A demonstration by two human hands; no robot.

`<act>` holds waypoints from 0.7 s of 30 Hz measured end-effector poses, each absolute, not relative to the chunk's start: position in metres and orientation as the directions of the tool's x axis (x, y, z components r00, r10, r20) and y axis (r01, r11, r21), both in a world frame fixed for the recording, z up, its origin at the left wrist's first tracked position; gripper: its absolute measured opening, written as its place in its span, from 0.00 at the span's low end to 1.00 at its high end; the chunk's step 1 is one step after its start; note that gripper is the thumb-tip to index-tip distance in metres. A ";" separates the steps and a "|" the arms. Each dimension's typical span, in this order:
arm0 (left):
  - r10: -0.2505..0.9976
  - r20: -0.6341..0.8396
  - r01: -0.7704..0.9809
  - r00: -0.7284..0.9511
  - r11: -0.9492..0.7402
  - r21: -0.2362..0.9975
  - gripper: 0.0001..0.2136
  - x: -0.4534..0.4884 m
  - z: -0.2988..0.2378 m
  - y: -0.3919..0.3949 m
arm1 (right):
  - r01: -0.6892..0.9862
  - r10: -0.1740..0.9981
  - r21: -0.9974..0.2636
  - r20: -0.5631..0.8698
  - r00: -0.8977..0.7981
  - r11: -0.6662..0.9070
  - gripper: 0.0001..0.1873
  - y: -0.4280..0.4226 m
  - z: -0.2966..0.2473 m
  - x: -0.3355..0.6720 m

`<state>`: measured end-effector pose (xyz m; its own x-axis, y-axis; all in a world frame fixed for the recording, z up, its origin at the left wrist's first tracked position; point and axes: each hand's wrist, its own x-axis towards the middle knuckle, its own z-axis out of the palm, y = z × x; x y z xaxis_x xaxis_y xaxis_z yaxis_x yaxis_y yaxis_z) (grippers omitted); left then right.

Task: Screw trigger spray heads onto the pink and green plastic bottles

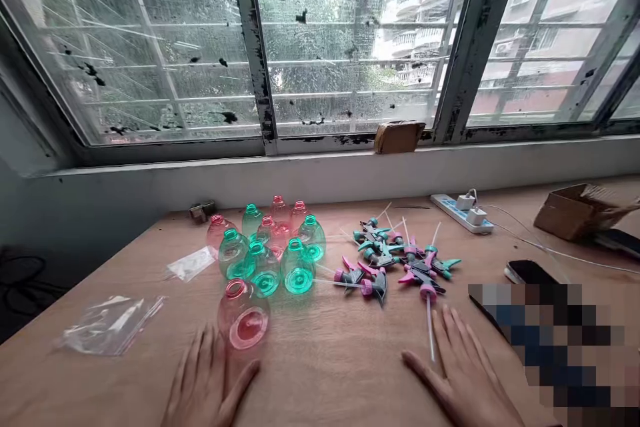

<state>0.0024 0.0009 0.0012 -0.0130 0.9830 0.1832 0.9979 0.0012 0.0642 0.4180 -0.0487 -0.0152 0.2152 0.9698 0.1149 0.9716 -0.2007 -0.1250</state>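
My left hand [207, 377] lies flat on the wooden table [330, 373], fingers apart, just in front of a clear red spray bottle body [244, 317]. Behind that bottle stand several more open-necked bottles, among them a green one [299, 267] and a red one [217, 230]. On the right, my right hand [457, 370] also rests flat with its thumb spread, holding nothing. By its fingertips lies a pink-and-grey spray trigger head [428, 291], its thin tube pointing toward me. Several other trigger heads [383, 250] in pink, teal and grey form a loose pile beyond.
Two clear plastic bags, one nearer [113, 325] and one farther [191, 263], lie at left. A white power strip [463, 213] with plugs and a cable sits at the back right, near an open cardboard box [570, 212]. A dark phone [533, 272] lies right. Windows line the back wall.
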 end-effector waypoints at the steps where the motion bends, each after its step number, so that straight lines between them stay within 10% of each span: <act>1: 0.982 0.188 0.998 -0.009 -0.002 0.062 0.44 0.002 0.001 0.001 | 0.973 0.968 -0.127 0.135 0.211 -0.194 0.55 -0.049 -0.016 0.419; 21: 0.962 0.271 0.990 0.025 -0.062 0.128 0.38 -0.001 -0.003 0.004 | 0.977 0.972 -0.202 0.205 0.115 -0.073 0.44 -0.048 -0.018 0.421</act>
<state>-0.0011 0.0040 -0.0026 0.0246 0.9622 0.2713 0.9898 -0.0615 0.1284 0.4211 -0.0483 -0.0182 0.1151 0.9720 0.2049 0.9766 -0.0730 -0.2024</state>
